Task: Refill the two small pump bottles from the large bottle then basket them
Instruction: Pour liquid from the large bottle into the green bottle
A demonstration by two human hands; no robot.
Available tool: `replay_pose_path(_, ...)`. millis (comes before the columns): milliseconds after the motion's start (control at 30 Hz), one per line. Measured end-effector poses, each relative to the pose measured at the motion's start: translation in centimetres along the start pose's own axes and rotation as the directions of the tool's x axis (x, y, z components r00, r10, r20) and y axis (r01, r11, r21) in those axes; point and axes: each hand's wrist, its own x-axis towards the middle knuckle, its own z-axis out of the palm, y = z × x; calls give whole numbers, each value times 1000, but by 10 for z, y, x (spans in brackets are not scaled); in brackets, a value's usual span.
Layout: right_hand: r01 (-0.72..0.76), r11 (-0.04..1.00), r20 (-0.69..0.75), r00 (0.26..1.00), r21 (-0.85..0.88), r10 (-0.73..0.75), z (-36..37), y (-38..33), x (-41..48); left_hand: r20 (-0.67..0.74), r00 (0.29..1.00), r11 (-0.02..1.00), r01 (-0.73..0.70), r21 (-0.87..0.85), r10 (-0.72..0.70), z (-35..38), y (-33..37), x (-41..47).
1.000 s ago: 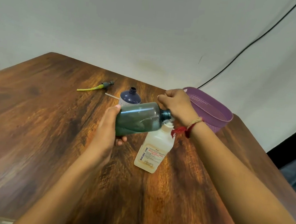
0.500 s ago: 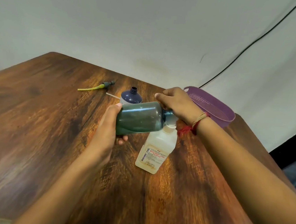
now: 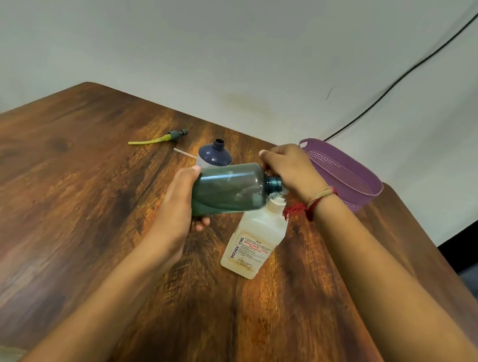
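Here a pale, squarish translucent plastic bottle with a red-lettered label [image 3: 255,240] stands upright on the dark wood-grain tabletop [image 3: 70,193], its white top closed. It serves as the landmark for everything else.

Just above its top and to its left, a dark green translucent plastic bottle [image 3: 228,188] is held on its side in the air, with its threaded neck pointing right over the pale bottle's cap. The left hand [image 3: 177,204] grasps the base end of the green bottle, thumb on top and fingertips showing beneath. The right hand [image 3: 291,171] comes in from the right. Its grip is clenched round the mouth end of the same bottle, and the palm hides what lies under the fingers. A red and tan thread band [image 3: 314,202] circles that wrist, just right of the pale bottle's cap.

Behind the pale bottle, partly hidden by the green one, a small dark blue round-shouldered bottle [image 3: 214,156] stands upright with its mouth uncapped. A thin white tube [image 3: 185,153] lies beside it on the left. Farther back and left of the pale bottle lies a grey pump head with a yellow dip tube [image 3: 166,138].

To the right of the pale bottle and behind it, a purple perforated plastic basket [image 3: 361,198] sits at the tabletop's far edge. A black cable [image 3: 402,77] runs up the wall above it.
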Motion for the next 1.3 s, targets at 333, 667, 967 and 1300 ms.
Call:
replay_pose_path(333, -22, 998, 42, 999, 64, 20, 0, -2, -3, -4, 1000, 1000, 10, -22, -10, 0, -5, -1)
replay_pose_path(667, -64, 990, 110, 993, 122, 51, -1, -1, -2, -1, 1000, 1000, 7, -24, -7, -1, -7, 3)
replay_pose_path(967, -53, 998, 72, 996, 34, 50, 2, -5, 4, 21, 1000, 999, 13, -30, -12, -5, -7, 2)
replay_pose_path(1300, -9, 998, -53, 999, 62, 12, 4, -1, 4, 17, 1000, 999, 8, -45, -7, -3, -7, -3)
